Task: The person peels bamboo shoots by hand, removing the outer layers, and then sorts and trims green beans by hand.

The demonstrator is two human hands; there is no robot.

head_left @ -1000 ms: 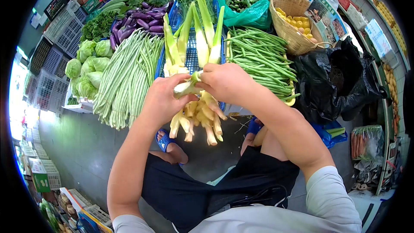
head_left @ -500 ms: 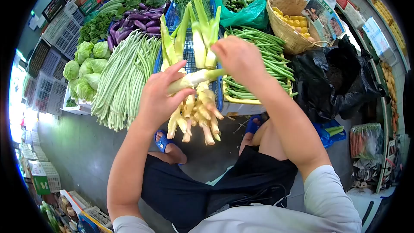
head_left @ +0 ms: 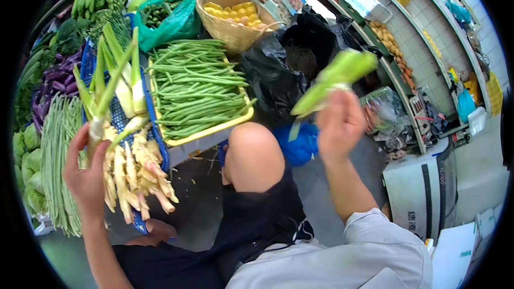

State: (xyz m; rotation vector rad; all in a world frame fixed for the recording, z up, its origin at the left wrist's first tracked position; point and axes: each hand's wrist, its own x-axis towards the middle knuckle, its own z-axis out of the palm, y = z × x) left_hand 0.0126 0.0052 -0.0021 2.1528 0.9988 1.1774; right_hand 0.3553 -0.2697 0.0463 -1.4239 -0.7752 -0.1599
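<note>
Through head view I see right hand [head_left: 341, 126] holding blurred green sheath [head_left: 342, 74] by fingertips, long axis slanting up-right, near black bag [head_left: 270, 77]. Left hand [head_left: 85, 174] curled round base of pale stalk [head_left: 97, 127], near upright, green tips forward, beside ginger [head_left: 136, 176].

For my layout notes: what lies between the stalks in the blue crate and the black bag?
Past the stalks lie the crate's rim, then green beans in a yellow tray, in the head view.

green beans [head_left: 198, 83] fill a yellow tray [head_left: 225, 124] near a wicker basket [head_left: 230, 38] and a black plastic bag [head_left: 272, 72].
</note>
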